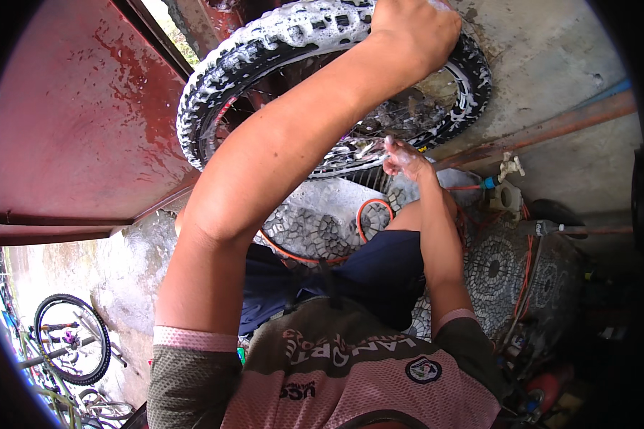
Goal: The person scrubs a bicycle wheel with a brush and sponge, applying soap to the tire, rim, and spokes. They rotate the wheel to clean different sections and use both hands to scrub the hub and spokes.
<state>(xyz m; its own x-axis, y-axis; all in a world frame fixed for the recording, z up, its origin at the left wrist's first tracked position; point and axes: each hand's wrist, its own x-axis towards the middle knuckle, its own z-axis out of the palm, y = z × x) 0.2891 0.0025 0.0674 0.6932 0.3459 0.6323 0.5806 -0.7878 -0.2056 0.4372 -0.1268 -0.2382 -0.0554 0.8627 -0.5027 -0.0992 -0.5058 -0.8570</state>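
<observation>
A bicycle wheel [350,28] with a knobby black tyre covered in white foam stands in front of me. My left arm reaches across it. My left hand [418,32] is closed at the upper right of the tyre; its fingertips are hidden at the picture's top edge, and what they hold, if anything, cannot be made out. Close to the wheel's lower right rim is my right hand [408,159], wet with suds, its visible fingers apart and nothing seen in them. Whether it touches the rim is unclear.
An orange hose [376,204] curls over the stone-patterned floor [315,232] below the wheel. A tap [510,166] sits at the right by a rusty pipe [572,118]. Wet red metal panels [71,107] flank the left. Other bicycles and a wheel [71,339] stand lower left.
</observation>
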